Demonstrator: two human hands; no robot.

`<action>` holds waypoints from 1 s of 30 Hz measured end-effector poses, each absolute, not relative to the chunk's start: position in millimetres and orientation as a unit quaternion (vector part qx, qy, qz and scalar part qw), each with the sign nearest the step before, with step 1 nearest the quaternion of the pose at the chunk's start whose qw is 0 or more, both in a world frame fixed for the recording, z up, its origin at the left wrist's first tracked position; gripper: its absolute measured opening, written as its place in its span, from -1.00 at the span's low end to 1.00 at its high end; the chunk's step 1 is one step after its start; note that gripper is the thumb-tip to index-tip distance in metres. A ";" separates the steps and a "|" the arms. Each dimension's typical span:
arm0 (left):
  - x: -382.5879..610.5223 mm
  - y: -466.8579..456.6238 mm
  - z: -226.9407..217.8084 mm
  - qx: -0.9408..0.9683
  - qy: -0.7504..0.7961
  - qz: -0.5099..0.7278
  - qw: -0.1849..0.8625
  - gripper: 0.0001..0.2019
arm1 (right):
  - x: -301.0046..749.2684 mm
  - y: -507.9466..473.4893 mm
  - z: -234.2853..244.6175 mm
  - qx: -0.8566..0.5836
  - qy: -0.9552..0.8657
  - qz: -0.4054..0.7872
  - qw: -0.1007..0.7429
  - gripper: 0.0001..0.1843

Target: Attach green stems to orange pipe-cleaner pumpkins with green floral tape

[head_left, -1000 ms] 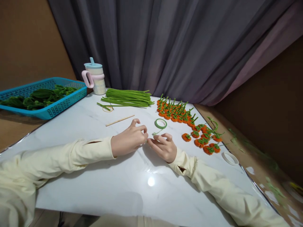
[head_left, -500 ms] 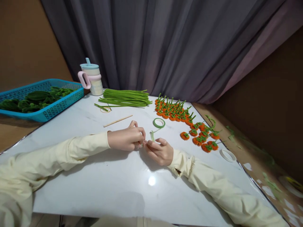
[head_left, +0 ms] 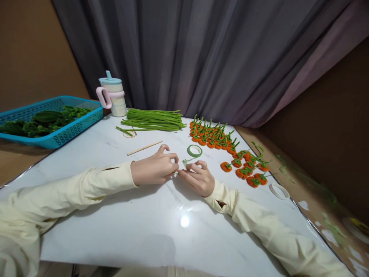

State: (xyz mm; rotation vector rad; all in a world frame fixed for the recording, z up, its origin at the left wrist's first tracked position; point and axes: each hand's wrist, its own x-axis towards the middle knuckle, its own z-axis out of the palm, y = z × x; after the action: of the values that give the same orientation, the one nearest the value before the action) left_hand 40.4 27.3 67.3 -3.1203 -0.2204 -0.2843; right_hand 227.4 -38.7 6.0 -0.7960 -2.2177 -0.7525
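My left hand [head_left: 155, 167] is closed in a pinch just above the table, its fingertips curled round something too small and hidden to make out. A tiny pale bit shows between the two hands. My right hand [head_left: 201, 181] faces it with thumb and fingers pinched, fingertips nearly touching those of the left. A strip of pale green floral tape [head_left: 185, 162] runs from the green tape roll [head_left: 189, 152] down to the right fingers, which close on its end. The roll lies flat just beyond the right hand.
Orange pompom-like pieces with green stems [head_left: 211, 134] cover the back right. Green pipe cleaners [head_left: 155, 120] lie in a bundle at the back, near a wooden stick [head_left: 144, 148]. A tumbler [head_left: 117, 104], a blue basket [head_left: 57, 139] of green pieces and a white ring [head_left: 279, 191] stand around.
My right hand has turned and its fingers have risen slightly beside the tape strip, which now looks more folded. My left hand has shifted slightly right, still pinching.
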 end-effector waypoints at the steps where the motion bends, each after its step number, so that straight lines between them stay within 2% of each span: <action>1: 40.7 26.8 67.4 -0.993 -0.073 -0.093 0.006 -0.87 | 226.6 -38.7 6.3 -0.318 -0.841 -0.277 0.338 -0.90; 5: 41.3 23.9 69.1 -0.992 -0.079 -0.099 0.021 -0.88 | 224.3 -39.1 7.9 -0.353 -0.833 -0.231 0.360 -0.93; 13: 41.1 22.8 67.0 -0.989 -0.080 -0.117 0.051 -0.90 | 226.1 -37.6 7.6 -0.381 -0.834 -0.119 0.381 -0.80; 18: 40.9 23.3 67.9 -0.992 -0.064 -0.099 0.037 -0.85 | 226.8 -37.8 6.7 -0.389 -0.834 -0.113 0.375 -0.83; 23: 41.5 23.6 73.1 -0.990 -0.075 -0.087 -0.083 -0.86 | 226.5 -40.3 6.0 -0.373 -0.838 -0.148 0.369 -0.87; 27: 42.8 25.0 79.4 -0.967 -0.111 -0.057 -0.220 -0.82 | 228.0 -42.6 4.0 -0.340 -0.839 -0.199 0.376 -0.79; 30: 43.5 24.5 80.1 -0.960 -0.132 -0.027 -0.246 -0.82 | 229.3 -42.1 3.2 -0.311 -0.837 -0.227 0.389 -0.77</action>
State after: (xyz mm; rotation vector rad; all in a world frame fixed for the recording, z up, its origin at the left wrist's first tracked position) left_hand 43.5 24.5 80.1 -3.6023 -0.4971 -0.1016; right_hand 229.3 -42.1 3.2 -0.7920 -2.1272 -0.5782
